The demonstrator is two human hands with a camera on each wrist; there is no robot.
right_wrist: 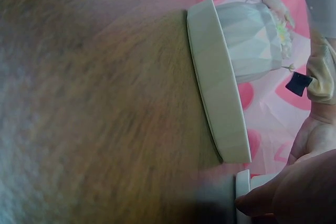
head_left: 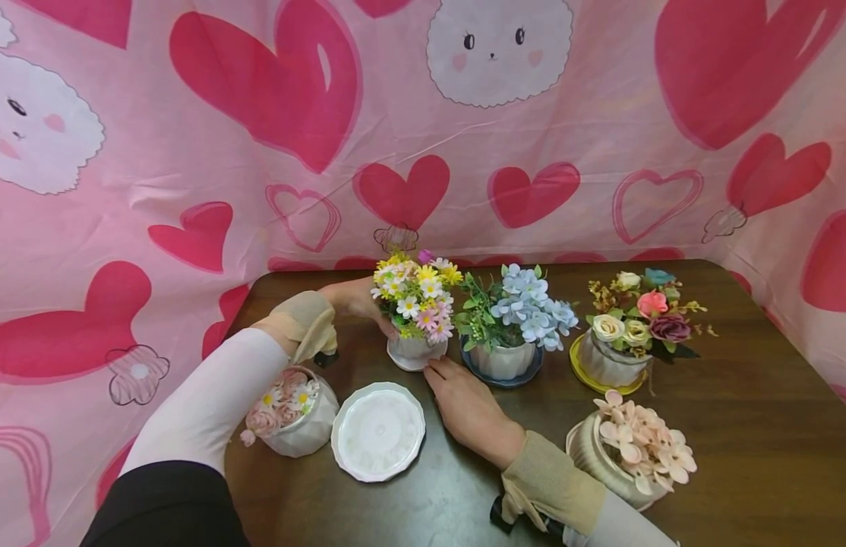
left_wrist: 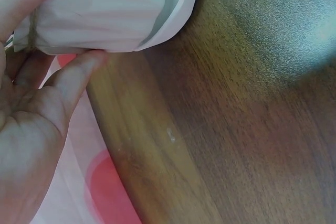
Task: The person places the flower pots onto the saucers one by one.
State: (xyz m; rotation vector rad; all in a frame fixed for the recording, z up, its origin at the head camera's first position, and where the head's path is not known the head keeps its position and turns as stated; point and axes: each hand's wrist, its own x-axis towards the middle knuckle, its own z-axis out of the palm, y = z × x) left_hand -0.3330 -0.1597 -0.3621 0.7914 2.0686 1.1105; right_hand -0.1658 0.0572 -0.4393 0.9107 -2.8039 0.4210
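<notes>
My left hand grips a white flowerpot of yellow, white and pink artificial daisies from its left side. In the left wrist view, the thumb and fingers of the left hand lie around the pot, which has twine tied on it. Under that pot is a white saucer. My right hand holds the near right edge of this saucer; in the right wrist view a fingertip rests against the saucer's rim. Its other fingertips are hidden.
A white saucer lies in front, beside a faceted pot with pink flowers. Blue hydrangeas stand on a blue saucer, roses on a yellow saucer. A peach-flowered pot is near my right forearm.
</notes>
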